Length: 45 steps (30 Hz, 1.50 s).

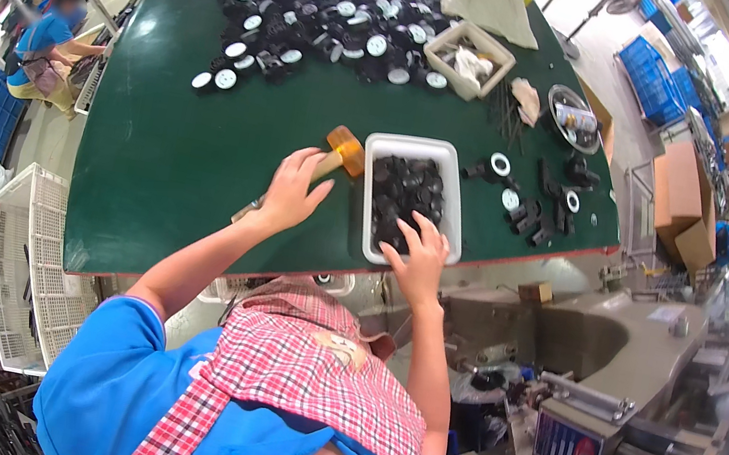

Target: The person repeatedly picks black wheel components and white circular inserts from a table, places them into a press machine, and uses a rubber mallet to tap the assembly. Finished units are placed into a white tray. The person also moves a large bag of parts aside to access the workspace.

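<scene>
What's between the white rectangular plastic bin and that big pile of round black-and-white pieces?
Only bare green tabletop lies between the white bin and the pile, in the head view.

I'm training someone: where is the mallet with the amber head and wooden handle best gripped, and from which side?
Probably by the slim wooden handle, from above and the person's near left. It slants toward the person, under the left hand, while the blocky amber head lies at the far end, beside the white rectangular plastic tub.

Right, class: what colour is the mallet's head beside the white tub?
The mallet's head is amber-orange, best seen in the head-camera view.
</scene>
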{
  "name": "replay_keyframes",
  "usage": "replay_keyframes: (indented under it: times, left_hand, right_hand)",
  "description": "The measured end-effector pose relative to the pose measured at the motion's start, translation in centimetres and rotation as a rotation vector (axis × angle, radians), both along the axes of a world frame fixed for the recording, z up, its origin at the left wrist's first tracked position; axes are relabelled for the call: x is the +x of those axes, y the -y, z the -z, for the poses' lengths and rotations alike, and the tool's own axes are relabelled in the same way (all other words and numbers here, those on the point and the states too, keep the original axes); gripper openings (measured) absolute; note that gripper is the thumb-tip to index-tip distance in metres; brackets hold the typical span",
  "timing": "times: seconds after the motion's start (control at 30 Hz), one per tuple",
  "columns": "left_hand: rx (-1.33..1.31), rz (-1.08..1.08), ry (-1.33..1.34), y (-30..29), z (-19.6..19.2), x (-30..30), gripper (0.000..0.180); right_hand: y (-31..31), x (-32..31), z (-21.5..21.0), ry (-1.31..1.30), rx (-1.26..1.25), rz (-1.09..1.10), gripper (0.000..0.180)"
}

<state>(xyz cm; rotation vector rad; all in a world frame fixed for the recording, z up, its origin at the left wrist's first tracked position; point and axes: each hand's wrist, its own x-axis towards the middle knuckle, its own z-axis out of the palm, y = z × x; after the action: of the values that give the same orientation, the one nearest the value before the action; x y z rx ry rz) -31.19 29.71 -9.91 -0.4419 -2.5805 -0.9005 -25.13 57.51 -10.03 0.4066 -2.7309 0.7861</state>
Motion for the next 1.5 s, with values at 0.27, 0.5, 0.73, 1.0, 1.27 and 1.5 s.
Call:
replay_keyframes:
  times: [0.27,0.5,0.73,1.0,1.27,1.5]
  left_hand:
    - [-0.264,-0.023,0.301,9.3,1.4,2.8,0.044]
    - [-0.177,-0.211,0.361,22.0,-0.3,4.9,0.04]
    - [0.117,-0.667,0.148,33.1,3.2,-1.4,0.033]
    - [-0.178,-0.886,0.103,49.6,9.7,-25.9,0.05]
    - [-0.171,-0.649,-0.028,49.7,9.6,-47.9,0.053]
    - [-0.216,-0.111,-0.079,45.6,7.8,-57.9,0.054]
  right_hand:
    - [1.5,-3.7,-2.8,0.057,-0.173,-0.02,0.044]
    - [6.2,-13.3,-5.3,0.083,-0.25,-0.051,0.044]
    - [10.1,-29.1,-6.1,-0.026,-0.232,-0.157,0.044]
    - [9.9,-56.0,-1.4,-0.062,-0.191,0.023,0.058]
    - [10.8,-71.6,0.8,-0.094,-0.126,0.036,0.062]
    - [21.1,-79.3,2.3,0.083,-0.239,-0.262,0.069]
